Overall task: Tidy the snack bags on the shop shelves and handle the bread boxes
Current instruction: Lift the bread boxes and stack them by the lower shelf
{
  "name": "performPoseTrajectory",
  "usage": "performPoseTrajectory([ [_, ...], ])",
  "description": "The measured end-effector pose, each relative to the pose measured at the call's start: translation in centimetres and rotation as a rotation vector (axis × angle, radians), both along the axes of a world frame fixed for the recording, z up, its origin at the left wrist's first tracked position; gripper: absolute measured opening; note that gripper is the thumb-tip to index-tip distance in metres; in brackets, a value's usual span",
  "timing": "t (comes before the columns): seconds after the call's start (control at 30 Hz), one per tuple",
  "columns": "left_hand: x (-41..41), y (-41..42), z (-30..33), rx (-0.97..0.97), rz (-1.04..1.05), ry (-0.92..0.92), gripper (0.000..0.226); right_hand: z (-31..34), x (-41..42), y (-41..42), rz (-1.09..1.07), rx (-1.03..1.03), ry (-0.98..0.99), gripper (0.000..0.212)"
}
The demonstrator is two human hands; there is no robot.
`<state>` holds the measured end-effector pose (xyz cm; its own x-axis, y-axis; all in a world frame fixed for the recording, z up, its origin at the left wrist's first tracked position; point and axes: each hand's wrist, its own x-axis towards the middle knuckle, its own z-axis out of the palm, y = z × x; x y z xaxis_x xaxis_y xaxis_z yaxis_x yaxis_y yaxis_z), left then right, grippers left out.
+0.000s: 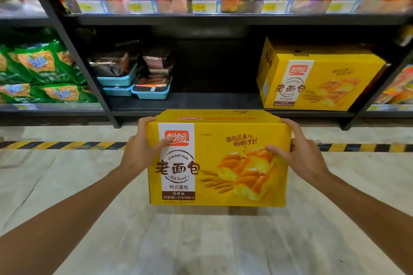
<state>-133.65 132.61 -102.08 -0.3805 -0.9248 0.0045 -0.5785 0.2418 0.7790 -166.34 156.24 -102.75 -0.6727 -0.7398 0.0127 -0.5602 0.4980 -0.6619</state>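
Both hands, left hand (143, 147) and right hand (299, 154), clamp the bread box (219, 163) ends, long axis left-right, empty shelf (201, 100) gap just beyond.

You hold a yellow bread box (220, 158) upright, printed front toward you, clear of the floor, below the shelf edge. At two o'clock, a second matching bread box (317, 80) sits angled on the lower shelf (201, 100).
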Motion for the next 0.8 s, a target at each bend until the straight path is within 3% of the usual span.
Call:
performPoseTrajectory([
  [0.13,0.0,-2.0,1.2,0.1,-0.073,-0.076,0.072,-0.1,-1.0,-0.4,0.035,-0.061,-0.15,0.091],
  [0.2,0.3,-3.0,1.6,0.282,-0.074,-0.022,0.084,0.0,-1.7,-0.7,-0.019,-0.131,-0.38,0.086],
  [0.3,1.0,-3.8,2.1,0.522,-0.094,0.025,0.087,0.3,-2.4,-1.5,-0.089,-0.03,-0.693,0.077],
  [0.37,1.7,-3.8,1.4,0.527,-0.119,-0.01,0.088,-0.3,-2.4,-1.7,-0.031,0.041,-0.662,0.077],
  [0.47,2.2,-3.2,-0.2,0.534,-0.113,0.021,0.089,-1.7,-1.9,-1.3,-0.032,-0.035,-0.627,0.075],
  [0.57,1.8,-1.2,-2.2,0.545,-0.165,0.038,0.092,-3.3,-2.0,0.0,0.019,-0.063,-0.625,0.097],
  [0.7,1.0,-0.2,-3.8,0.531,-0.172,0.079,0.093,-4.5,-2.8,0.9,0.017,-0.084,-0.6,0.076],
  [0.8,0.7,-2.1,-3.9,0.548,-0.166,-0.006,0.141,-4.8,-3.7,0.5,0.001,-0.053,-0.612,0.075],
])
